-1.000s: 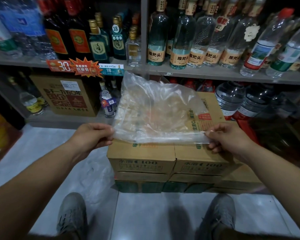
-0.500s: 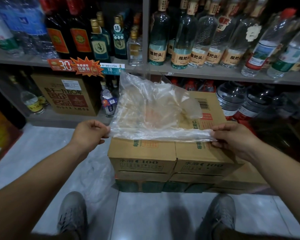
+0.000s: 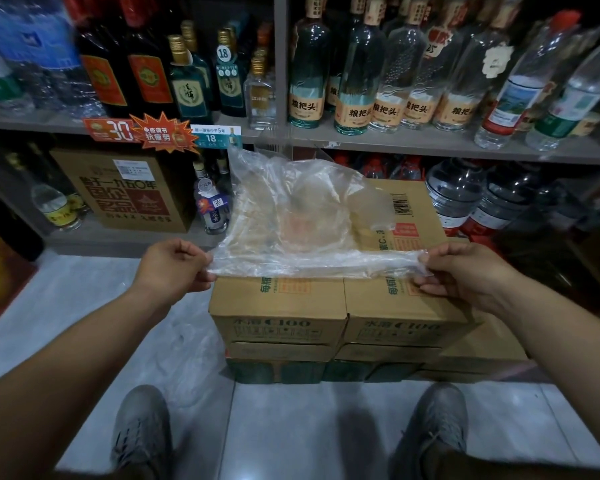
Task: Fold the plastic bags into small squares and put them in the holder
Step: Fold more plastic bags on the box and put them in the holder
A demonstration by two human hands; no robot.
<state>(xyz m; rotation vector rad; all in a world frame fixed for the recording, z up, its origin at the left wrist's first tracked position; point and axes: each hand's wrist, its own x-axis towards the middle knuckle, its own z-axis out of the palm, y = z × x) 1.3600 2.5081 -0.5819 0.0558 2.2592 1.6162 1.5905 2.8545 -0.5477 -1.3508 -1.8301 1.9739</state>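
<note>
Dim shop aisle: grey shelving [image 3: 413,144] stocked with glass bottles [image 3: 355,77] and water jugs [image 3: 455,194], price tags [image 3: 163,134] on the upper shelf edge, stacked cardboard cartons [image 3: 278,317] standing on a pale tiled floor [image 3: 291,431].

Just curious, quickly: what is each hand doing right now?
Left hand: pinching the plastic bag at one end.
Right hand: pinching its other end.
</note>
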